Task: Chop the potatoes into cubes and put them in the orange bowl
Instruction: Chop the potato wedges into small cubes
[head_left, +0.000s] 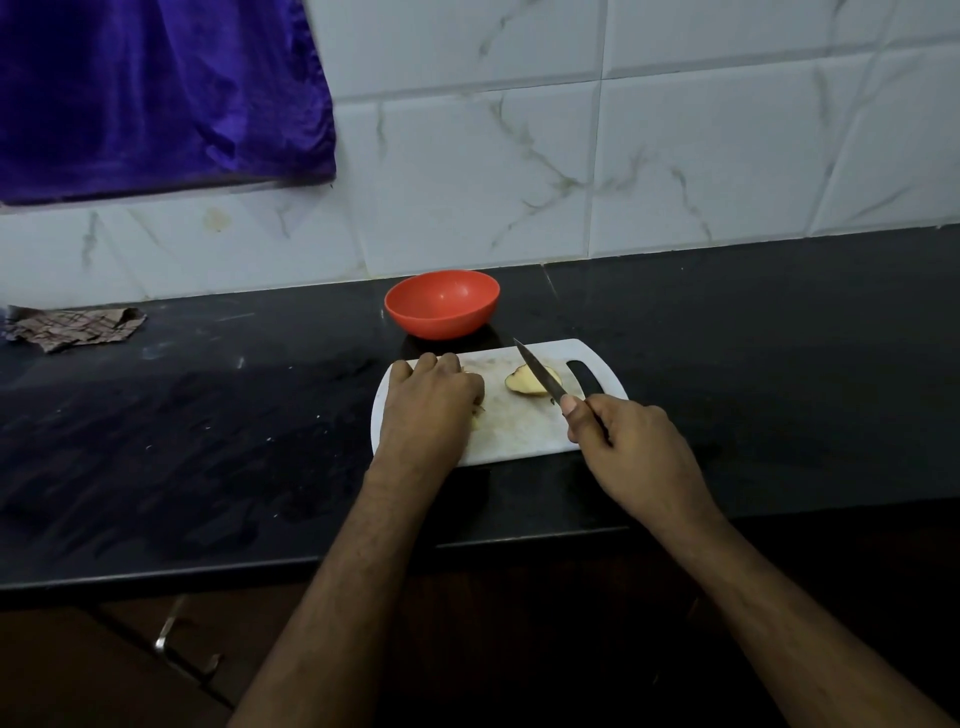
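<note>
At the near edge of the black worktop (156, 415), the right hand (634, 447) was wrapped around the handle of a knife (540, 372), its blade angled over a potato half (525, 383) near the right end of the white cutting board (519, 431). The left hand (428, 402) lay curled at the board's left end over potato pieces (475, 415); what it actually gripped could not be told. The step was judged best done by keeping fingertips tucked back and cutting even strips before crosscuts. Beyond the board's far edge stood the orange bowl (442, 304), seemingly empty. The piece under the left hand was mostly hidden.
</note>
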